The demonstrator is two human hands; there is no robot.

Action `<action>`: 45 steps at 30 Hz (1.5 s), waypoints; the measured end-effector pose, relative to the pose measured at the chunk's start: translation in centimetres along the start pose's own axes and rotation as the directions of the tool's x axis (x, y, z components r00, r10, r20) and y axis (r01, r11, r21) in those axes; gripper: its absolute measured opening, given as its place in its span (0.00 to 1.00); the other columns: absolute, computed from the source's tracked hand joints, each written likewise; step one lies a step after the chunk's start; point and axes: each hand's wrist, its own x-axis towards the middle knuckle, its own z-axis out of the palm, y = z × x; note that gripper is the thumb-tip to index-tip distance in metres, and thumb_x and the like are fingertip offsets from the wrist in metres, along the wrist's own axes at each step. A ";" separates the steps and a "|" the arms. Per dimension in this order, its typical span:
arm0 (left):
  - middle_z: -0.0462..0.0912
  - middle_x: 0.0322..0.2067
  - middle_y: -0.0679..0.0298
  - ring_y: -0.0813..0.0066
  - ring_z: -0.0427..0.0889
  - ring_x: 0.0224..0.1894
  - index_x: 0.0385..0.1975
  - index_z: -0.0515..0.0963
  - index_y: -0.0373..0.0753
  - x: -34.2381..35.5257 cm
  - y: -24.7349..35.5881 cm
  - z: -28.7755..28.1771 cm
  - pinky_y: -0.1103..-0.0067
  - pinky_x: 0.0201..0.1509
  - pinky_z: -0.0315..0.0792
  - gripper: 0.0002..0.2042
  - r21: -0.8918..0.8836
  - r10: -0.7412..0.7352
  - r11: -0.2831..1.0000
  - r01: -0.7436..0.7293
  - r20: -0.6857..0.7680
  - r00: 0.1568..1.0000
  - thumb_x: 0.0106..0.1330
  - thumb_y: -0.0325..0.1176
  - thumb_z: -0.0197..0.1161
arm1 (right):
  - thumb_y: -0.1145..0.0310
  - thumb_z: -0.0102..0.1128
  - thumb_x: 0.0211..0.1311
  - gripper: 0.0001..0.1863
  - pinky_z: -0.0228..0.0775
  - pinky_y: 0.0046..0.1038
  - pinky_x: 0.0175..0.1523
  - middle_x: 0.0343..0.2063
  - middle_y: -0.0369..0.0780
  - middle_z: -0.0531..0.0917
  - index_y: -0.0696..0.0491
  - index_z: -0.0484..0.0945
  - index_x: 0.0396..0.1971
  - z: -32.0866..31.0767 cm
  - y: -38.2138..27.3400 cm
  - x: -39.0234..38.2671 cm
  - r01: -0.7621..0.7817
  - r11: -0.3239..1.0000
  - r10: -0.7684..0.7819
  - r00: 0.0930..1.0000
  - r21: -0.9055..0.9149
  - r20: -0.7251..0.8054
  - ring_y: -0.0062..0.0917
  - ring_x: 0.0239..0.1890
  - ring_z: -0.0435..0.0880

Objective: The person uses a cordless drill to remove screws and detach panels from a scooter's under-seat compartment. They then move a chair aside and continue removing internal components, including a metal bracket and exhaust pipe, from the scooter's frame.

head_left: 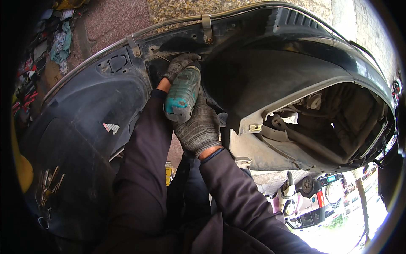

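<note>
Gripping a teal cordless drill (182, 95), gloved right hand (198, 129) wraps it firmly.
Left hand (179, 64) curls against the black bumper (262, 72); its hold is unclear.

teal power tool (182, 95), scuffed with grey. grey knit gloves on left hand (179, 64) and right hand (198, 129). dark navy sleeves (146, 161). black bumper shell (84, 127), pale dusty inner edge. speckled reddish-tan pavement (114, 21).

Daylight glares lower right; shadowed centre stays sharp, fisheye edges bend dark.
</note>
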 end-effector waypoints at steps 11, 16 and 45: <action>0.83 0.43 0.63 0.74 0.80 0.45 0.46 0.78 0.35 0.4 0.2 0.1 0.80 0.51 0.74 0.11 0.030 -0.044 0.998 0.046 -0.069 0.997 0.68 0.28 0.54 | 0.59 0.69 0.48 0.32 0.74 0.36 0.50 0.41 0.48 0.82 0.56 0.70 0.52 0.1 0.2 0.2 0.012 1.000 -0.011 1.000 -0.025 0.013 0.42 0.45 0.82; 0.83 0.44 0.63 0.73 0.80 0.47 0.47 0.78 0.34 0.9 -0.3 -0.2 0.79 0.52 0.74 0.11 -0.003 0.006 1.000 -0.006 -0.003 1.000 0.67 0.28 0.55 | 0.59 0.69 0.48 0.32 0.74 0.36 0.50 0.41 0.47 0.82 0.55 0.69 0.52 0.4 0.4 0.3 -0.017 0.999 0.018 0.999 -0.028 0.026 0.42 0.46 0.82; 0.82 0.34 0.63 0.72 0.81 0.34 0.39 0.79 0.37 -0.1 4.1 4.9 0.78 0.38 0.77 0.09 0.351 -0.025 0.925 0.146 -0.328 0.945 0.60 0.21 0.57 | 0.63 0.53 0.62 0.12 0.73 0.34 0.42 0.33 0.42 0.82 0.53 0.78 0.39 3.2 4.1 0.4 0.345 0.930 -0.364 0.914 -0.129 -0.181 0.35 0.36 0.82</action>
